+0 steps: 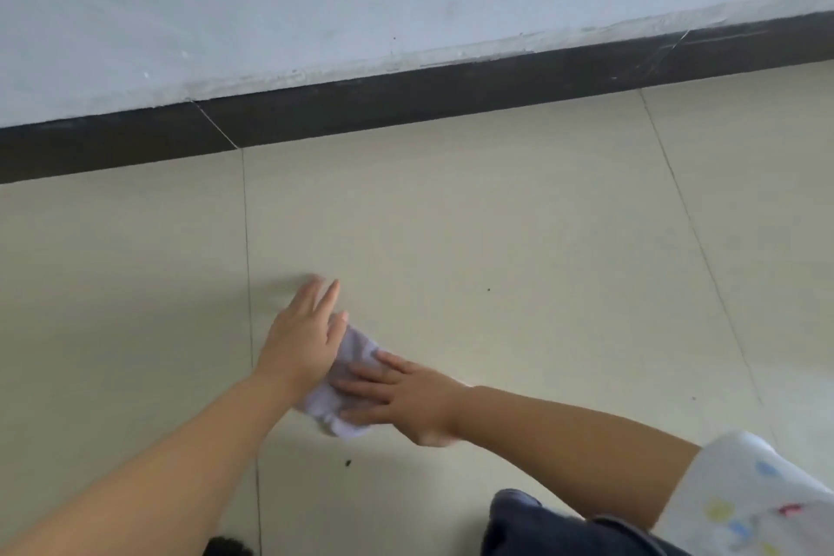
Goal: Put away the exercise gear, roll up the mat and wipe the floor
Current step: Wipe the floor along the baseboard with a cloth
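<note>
I see white cloth [343, 388] flat on tiled floor [496, 239], about 6 o'clock of view centre. Both hands on it, fingers straight, pressing, not clutching. Left hand [302, 339] covers upper end, fingertips past cloth edge toward 12 o'clock. Right hand [397, 393] lies across lower half from 3 o'clock. Cloth long axis runs roughly 1 to 7 o'clock. Dark specks [348, 462] at 6 o'clock of cloth, probably dirt; blur leaves doubt. I judge right hand nearer them.
</note>
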`<action>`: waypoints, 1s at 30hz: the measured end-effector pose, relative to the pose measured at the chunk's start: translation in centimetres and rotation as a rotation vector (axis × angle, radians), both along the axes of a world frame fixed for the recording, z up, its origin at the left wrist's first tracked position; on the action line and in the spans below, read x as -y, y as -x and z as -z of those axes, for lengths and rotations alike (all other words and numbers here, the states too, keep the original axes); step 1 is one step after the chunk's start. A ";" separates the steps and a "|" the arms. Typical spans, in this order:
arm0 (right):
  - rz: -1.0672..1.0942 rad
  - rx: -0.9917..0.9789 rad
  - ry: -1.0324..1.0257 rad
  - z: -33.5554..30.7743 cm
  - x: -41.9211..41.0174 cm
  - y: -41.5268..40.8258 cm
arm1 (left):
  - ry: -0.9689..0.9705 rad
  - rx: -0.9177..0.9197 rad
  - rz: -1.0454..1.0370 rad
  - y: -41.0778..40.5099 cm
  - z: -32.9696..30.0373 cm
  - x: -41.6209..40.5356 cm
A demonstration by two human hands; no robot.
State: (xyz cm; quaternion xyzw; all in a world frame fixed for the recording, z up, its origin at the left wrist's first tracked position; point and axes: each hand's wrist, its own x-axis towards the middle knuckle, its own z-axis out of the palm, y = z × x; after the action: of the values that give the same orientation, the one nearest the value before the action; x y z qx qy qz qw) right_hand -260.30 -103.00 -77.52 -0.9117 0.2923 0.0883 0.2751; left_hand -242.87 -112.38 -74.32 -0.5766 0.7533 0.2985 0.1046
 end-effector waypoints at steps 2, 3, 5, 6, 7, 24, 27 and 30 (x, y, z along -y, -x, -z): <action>0.140 0.003 0.085 0.5 -2.2 5.3 | 0.029 0.063 -0.004 1.3 0.4 -1.7; 0.348 -0.029 0.130 0.8 -2.8 8.2 | 0.047 0.097 -0.007 2.0 0.5 -2.4; 0.932 -0.073 0.095 0.8 -3.4 14.4 | 0.066 0.148 0.013 3.1 0.8 -3.5; 1.182 -0.122 0.047 0.5 -3.8 17.7 | 0.054 0.164 0.017 3.5 0.9 -3.8; 1.372 -0.189 -0.025 0.0 -4.8 20.7 | 0.033 0.175 0.022 3.8 0.9 -4.0; 1.397 -0.547 -0.313 -18.2 -3.5 21.0 | -0.079 0.110 0.165 10.3 -15.5 -4.3; 1.347 -0.503 -0.288 -24.6 -3.0 18.8 | -0.069 0.081 0.145 10.4 -22.1 -4.8; 1.326 -0.471 -0.297 -31.5 -3.1 17.1 | -0.079 0.088 0.170 9.5 -28.6 -5.6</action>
State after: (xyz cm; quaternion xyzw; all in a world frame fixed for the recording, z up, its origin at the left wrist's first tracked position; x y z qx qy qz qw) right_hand -277.42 -99.90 -46.01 -0.4519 0.8209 0.1359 0.3215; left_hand -252.40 -106.80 -45.67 -0.5187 0.7816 0.2926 0.1853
